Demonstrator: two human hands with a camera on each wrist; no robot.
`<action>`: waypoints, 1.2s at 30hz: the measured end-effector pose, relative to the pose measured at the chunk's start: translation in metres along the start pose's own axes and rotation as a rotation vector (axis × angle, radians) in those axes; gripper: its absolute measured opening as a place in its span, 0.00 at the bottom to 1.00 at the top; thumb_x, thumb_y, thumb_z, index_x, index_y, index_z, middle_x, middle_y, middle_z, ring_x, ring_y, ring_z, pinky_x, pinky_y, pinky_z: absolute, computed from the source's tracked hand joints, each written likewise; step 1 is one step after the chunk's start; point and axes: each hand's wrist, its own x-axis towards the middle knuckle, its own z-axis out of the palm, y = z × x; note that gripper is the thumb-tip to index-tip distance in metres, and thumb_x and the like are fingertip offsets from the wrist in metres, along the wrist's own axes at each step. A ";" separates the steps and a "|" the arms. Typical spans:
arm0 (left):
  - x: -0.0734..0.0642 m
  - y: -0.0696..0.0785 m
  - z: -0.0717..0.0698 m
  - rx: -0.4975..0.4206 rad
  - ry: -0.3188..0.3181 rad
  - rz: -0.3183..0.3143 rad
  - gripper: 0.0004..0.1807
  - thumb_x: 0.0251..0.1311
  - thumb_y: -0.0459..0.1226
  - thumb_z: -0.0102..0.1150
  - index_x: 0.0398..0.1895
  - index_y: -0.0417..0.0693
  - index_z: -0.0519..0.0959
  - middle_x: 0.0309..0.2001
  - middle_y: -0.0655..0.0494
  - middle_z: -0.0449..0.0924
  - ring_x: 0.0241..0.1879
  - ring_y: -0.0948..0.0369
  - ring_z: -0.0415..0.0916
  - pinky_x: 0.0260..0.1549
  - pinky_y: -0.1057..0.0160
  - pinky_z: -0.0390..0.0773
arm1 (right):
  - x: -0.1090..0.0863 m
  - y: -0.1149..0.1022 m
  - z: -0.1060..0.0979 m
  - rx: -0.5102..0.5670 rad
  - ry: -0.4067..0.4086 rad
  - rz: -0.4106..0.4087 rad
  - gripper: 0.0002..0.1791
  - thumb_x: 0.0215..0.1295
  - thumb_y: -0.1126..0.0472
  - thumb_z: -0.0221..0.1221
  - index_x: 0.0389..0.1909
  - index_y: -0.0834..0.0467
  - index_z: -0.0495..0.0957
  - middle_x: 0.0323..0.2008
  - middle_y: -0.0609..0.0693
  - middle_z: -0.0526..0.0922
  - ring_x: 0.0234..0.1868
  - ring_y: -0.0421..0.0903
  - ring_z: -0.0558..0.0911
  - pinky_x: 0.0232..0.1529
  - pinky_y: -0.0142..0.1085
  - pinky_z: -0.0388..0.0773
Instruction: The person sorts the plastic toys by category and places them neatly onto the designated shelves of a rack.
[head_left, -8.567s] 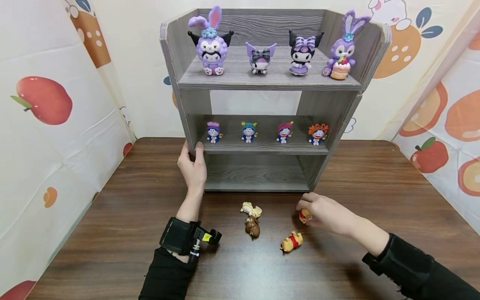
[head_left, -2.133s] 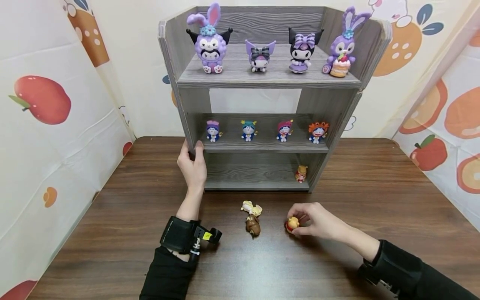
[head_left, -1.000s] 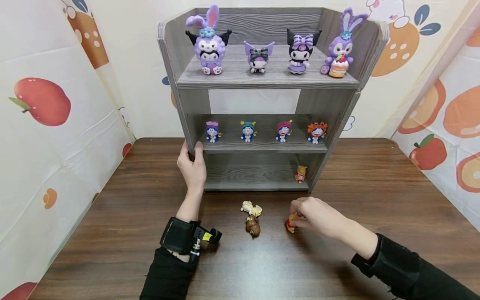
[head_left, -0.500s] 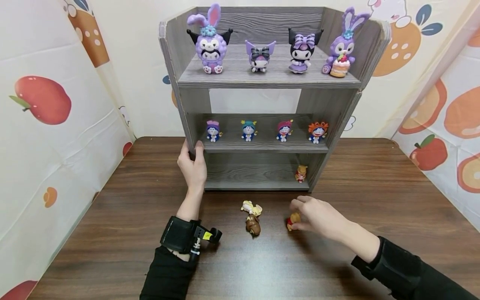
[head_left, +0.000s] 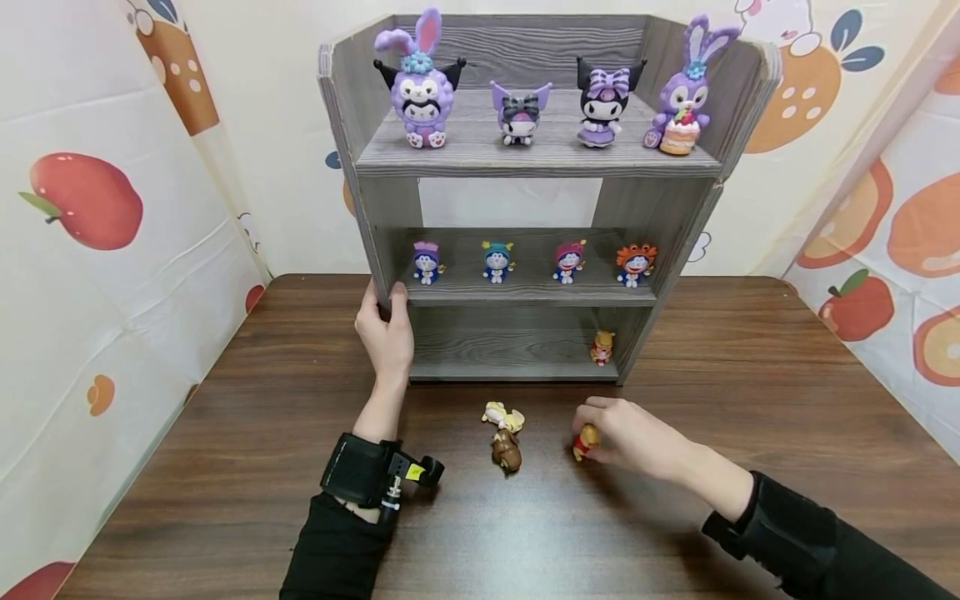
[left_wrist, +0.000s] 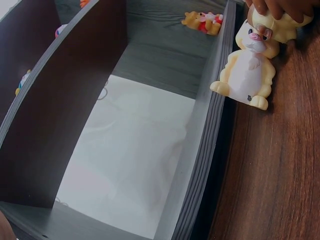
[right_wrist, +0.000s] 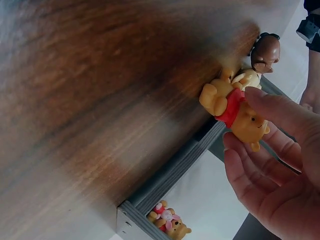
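My left hand [head_left: 386, 333] grips the left side panel of the grey wooden display shelf [head_left: 517, 375], thumb in front. Above the tabletop, before the shelf, my right hand [head_left: 637, 433] pinches a Winnie the Pooh figurine [head_left: 585, 442] in a red shirt. The right wrist view shows my thumb on this Pooh [right_wrist: 235, 110] with the fingers opposite. Another Pooh figurine [head_left: 602, 347], hugging a pink-eared figure, stands on the bottom board at the right end. Left of my right hand lie a cream figurine [head_left: 502, 416] and a brown figurine [head_left: 506, 451], close together on the table.
On the top board stand several purple and black figurines [head_left: 600, 108]. Small blue figurines in coloured hats [head_left: 497, 262] line the middle board. The brown wood table [head_left: 480, 533] reaches a fruit-printed cloth [head_left: 150, 317] at the sides and back.
One Pooh figurine has gone from the table to the bottom board's right end. The other, earlier lying on the table, is now in my right hand and turned more upright. My left hand stays put.
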 end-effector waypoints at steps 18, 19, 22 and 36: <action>0.000 -0.001 -0.001 0.005 0.004 -0.009 0.07 0.53 0.28 0.48 0.29 0.29 0.73 0.18 0.51 0.65 0.21 0.65 0.60 0.24 0.64 0.61 | 0.053 0.022 -0.018 -0.001 0.073 0.036 0.13 0.43 0.70 0.66 0.31 0.61 0.74 0.30 0.48 0.75 0.31 0.41 0.75 0.31 0.33 0.72; 0.000 0.000 -0.001 0.003 0.003 -0.009 0.06 0.53 0.27 0.48 0.29 0.29 0.73 0.18 0.51 0.65 0.22 0.65 0.60 0.25 0.64 0.61 | 0.056 0.024 -0.019 -0.004 0.079 0.040 0.13 0.43 0.70 0.66 0.31 0.61 0.74 0.30 0.48 0.75 0.31 0.41 0.75 0.31 0.34 0.72; 0.000 0.002 -0.001 0.005 -0.001 -0.011 0.06 0.53 0.27 0.48 0.29 0.28 0.73 0.18 0.52 0.64 0.21 0.64 0.60 0.25 0.66 0.61 | 0.066 0.030 -0.021 -0.011 0.089 0.054 0.13 0.42 0.70 0.66 0.31 0.62 0.75 0.29 0.49 0.76 0.31 0.42 0.75 0.31 0.35 0.72; 0.000 0.001 0.000 0.006 -0.004 -0.018 0.07 0.53 0.27 0.48 0.30 0.29 0.74 0.19 0.52 0.65 0.22 0.64 0.60 0.25 0.68 0.61 | 0.092 0.052 -0.019 -0.031 0.024 0.217 0.14 0.44 0.70 0.65 0.35 0.67 0.76 0.30 0.53 0.78 0.32 0.48 0.76 0.33 0.40 0.71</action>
